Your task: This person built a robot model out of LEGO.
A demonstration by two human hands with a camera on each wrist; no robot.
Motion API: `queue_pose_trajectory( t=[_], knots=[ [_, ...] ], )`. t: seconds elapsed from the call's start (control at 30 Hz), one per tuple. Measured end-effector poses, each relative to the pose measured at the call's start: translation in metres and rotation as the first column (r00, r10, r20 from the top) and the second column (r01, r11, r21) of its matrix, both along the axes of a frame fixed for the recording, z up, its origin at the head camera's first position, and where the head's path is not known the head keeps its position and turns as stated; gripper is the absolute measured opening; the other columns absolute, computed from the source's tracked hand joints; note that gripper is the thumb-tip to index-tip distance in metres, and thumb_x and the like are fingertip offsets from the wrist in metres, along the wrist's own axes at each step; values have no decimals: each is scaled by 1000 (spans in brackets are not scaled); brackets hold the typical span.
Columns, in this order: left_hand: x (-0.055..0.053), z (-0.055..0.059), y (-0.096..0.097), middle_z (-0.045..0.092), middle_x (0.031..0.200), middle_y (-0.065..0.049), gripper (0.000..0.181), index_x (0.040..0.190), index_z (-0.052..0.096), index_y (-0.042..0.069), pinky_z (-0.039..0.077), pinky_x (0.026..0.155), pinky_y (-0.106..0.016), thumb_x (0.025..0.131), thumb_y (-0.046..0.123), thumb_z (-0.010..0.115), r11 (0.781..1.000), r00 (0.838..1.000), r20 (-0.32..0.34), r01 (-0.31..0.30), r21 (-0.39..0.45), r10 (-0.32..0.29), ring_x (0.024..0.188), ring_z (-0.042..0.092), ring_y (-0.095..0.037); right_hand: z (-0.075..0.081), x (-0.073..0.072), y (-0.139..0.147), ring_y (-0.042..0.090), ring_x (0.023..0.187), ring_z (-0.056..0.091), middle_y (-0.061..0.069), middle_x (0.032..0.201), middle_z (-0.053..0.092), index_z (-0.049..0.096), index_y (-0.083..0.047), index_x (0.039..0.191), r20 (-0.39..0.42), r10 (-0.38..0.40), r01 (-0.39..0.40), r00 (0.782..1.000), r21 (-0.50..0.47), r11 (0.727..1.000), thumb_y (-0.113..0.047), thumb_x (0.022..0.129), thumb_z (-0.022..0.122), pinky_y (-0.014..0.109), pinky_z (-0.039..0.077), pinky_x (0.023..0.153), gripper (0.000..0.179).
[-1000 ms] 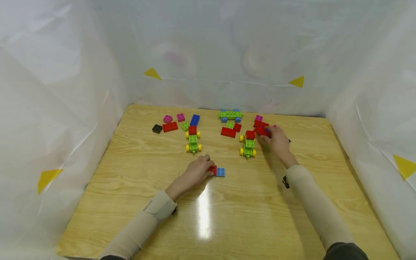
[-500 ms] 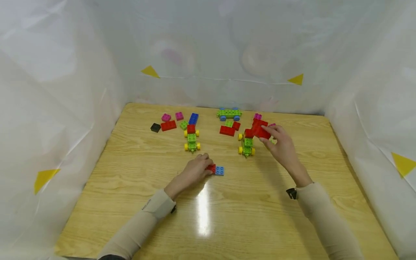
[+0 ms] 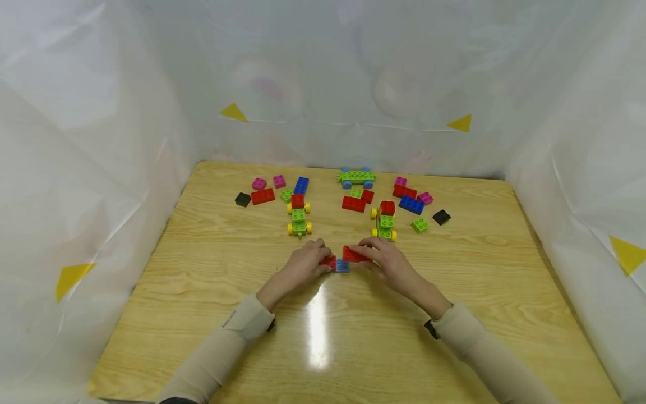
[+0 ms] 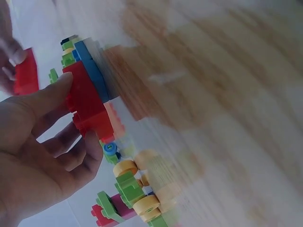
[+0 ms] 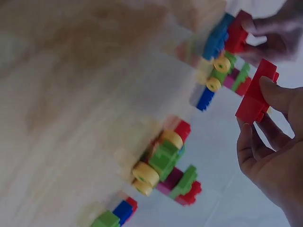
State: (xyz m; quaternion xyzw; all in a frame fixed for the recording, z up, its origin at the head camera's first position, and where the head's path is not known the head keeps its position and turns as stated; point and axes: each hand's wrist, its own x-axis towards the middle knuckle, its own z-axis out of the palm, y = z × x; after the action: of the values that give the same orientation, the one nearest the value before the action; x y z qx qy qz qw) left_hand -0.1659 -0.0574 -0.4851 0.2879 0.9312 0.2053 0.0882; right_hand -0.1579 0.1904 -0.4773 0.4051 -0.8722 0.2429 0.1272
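My left hand pinches a red building brick between thumb and fingers, near the middle of the table. That brick lies on part of a light-blue brick, whose studs show on the right side. My right hand holds a second red brick by its ends. In the right wrist view this brick is apart from the blue one. It hangs just above and to the right of the blue brick's exposed studs in the head view. Fingers hide parts of both red bricks.
Two yellow-wheeled brick cars, a left car and a right car, stand beyond my hands. A green base with blue wheels is at the back. Loose bricks lie around, among them a dark-blue brick and a black brick.
My right hand has lifted a red brick from the back right group and brought it toward me and leftward, beside the blue brick. My left hand has stayed in place.
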Motion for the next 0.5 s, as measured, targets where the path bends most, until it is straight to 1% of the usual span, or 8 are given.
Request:
queue_pose_trajectory(
  t=[0.1, 0.2, 0.33, 0.5],
  knots=[
    [1, 0, 0, 55, 99, -2, 22, 108, 69, 10, 47, 68, -29, 90, 23, 69, 1000, 1000, -6, -5, -1, 5, 89, 52, -17, -11, 1, -6, 24, 98, 57, 8, 111, 61, 65, -12, 124, 12, 29, -30, 1000, 66, 997, -1, 82, 74, 41, 51, 82, 44],
    [2, 0, 0, 56, 99, -1, 22, 107, 69, 10, 47, 69, -30, 90, 23, 70, 1000, 1000, -12, -9, 4, 9, 89, 52, -17, -17, 2, -11, 23, 98, 55, 6, 111, 61, 66, -14, 124, 37, 20, -24, 999, 116, 993, -3, 84, 72, 39, 50, 81, 41],
    [2, -1, 0, 56, 99, -1, 20, 106, 69, 10, 46, 69, -30, 89, 22, 70, 1000, 1000, -15, -12, 17, 12, 90, 52, -17, -20, 1, -15, 21, 97, 53, 4, 111, 61, 66, -14, 124, 78, -9, -3, 997, 155, 988, -7, 88, 70, 38, 48, 81, 38],
    [2, -2, 0, 56, 100, -1, 20, 105, 69, 10, 47, 69, -30, 89, 22, 70, 1000, 1000, -22, -10, 26, 11, 91, 52, -17, -20, 1, -17, 20, 99, 53, 3, 113, 60, 65, -15, 126, 128, -43, 20, 991, 175, 984, -10, 90, 67, 38, 48, 83, 36]
  ],
)
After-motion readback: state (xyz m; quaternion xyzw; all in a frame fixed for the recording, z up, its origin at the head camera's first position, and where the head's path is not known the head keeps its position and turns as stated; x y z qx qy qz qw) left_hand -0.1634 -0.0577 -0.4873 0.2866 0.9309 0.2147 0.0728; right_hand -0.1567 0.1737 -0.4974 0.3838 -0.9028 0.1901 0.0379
